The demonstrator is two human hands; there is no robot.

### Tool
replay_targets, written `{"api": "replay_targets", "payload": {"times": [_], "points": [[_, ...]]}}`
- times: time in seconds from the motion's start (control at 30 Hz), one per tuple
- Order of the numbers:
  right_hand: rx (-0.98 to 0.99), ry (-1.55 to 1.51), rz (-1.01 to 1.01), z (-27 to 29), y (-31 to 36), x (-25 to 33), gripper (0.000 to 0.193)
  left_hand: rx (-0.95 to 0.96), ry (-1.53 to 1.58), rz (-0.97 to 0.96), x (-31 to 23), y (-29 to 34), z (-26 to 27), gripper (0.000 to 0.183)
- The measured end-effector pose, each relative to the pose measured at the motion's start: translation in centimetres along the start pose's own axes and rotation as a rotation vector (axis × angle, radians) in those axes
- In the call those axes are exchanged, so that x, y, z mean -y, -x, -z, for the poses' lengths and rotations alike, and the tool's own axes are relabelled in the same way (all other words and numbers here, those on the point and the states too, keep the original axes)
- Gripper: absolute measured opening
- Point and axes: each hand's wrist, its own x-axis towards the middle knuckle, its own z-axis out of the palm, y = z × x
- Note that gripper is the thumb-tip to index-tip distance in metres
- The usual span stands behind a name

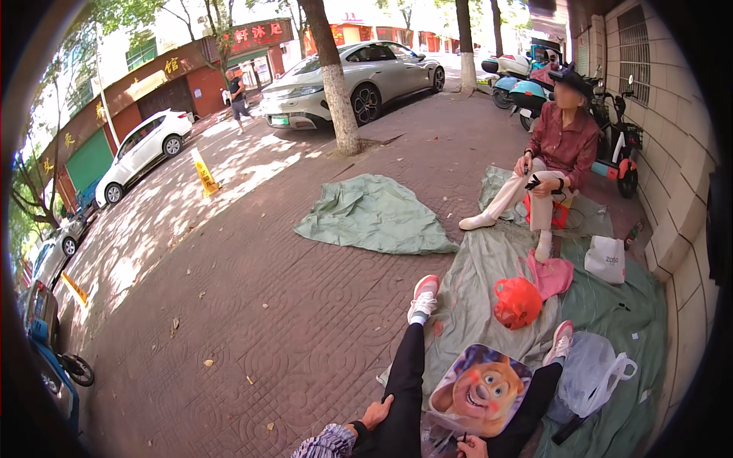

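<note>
My left hand (376,412) lies on my black-trousered left leg (405,374), fingers stretched along the cloth and holding nothing. Low in the picture, my right hand (473,447) is closed in a pinch around a small dark item, too small to name. Just beyond it, between my legs, is a flat square piece (481,389) printed with a cartoon bear face. Some clear plastic film (439,427) shows at its lower left edge. The picture's lower edge cuts off part of my right hand.
Green and grey sheets (473,267) cover the paving ahead. On them are a red plastic bag (518,304), a pink cloth (551,276), a white bag (605,259) and a clear bag (592,374). A seated person (563,145) holds small dark items; scooters (527,95) stand behind.
</note>
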Motion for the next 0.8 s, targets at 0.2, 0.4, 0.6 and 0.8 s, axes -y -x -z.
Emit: {"api": "replay_targets", "payload": {"times": [0.2,0.4,0.6,0.8], "points": [[0.005,0.026,-0.003,0.2,-0.4,-0.3,0.015,-0.017,-0.168,-0.101,-0.2,2.5,1.4,0.076],[-0.026,-0.059,0.003,0.3,0.5,1.1,0.014,-0.133,-0.231,-0.123,-1.4,6.2,1.5,0.065],[0.023,-0.04,0.005,-0.1,0.4,1.1,0.015,-0.178,-0.17,-0.135,0.0,3.4,1.0,0.07],[0.064,0.01,0.015,-0.3,1.1,0.7,0.021,-0.148,-0.096,-0.123,0.8,1.5,0.2,0.062]]}}
